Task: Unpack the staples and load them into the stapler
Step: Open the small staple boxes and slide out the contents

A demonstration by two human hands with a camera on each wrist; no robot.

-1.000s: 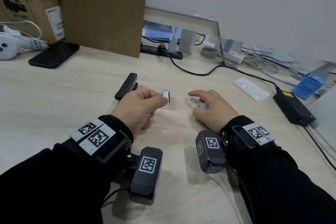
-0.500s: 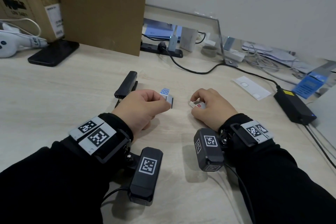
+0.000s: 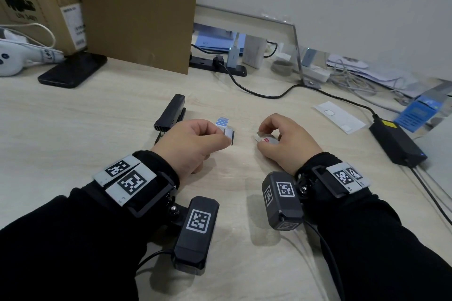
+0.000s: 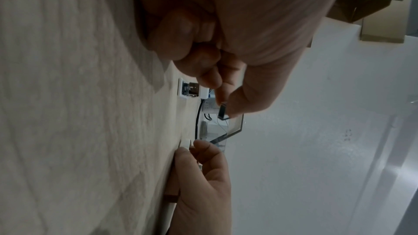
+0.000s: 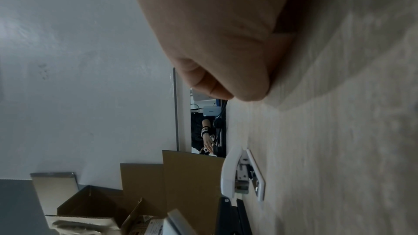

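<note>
My left hand (image 3: pixel 221 134) pinches a small grey sleeve (image 3: pixel 231 135) of the staple pack between thumb and forefinger, just above the desk. The left wrist view shows that sleeve (image 4: pixel 222 113) end on, dark inside. My right hand (image 3: pixel 264 131) curls round a white staple box (image 3: pixel 265 139) with a red label, low over the desk. A small white stapler with a blue dotted top (image 3: pixel 222 121) sits just behind the sleeve; the right wrist view shows this white stapler (image 5: pixel 244 176) from the side. A black stapler (image 3: pixel 171 115) lies to the left of it.
On the wooden desk (image 3: pixel 97 129) a black power brick (image 3: pixel 396 144) and its cable lie at the right, beside a white card (image 3: pixel 338 117). A phone (image 3: pixel 73 69), cardboard boxes (image 3: pixel 137 14) and a power strip (image 3: pixel 217 66) line the back.
My right hand's fingers have curled from lying flat to gripping the white box. My left hand has shifted a little right with the sleeve, uncovering the blue dotted stapler.
</note>
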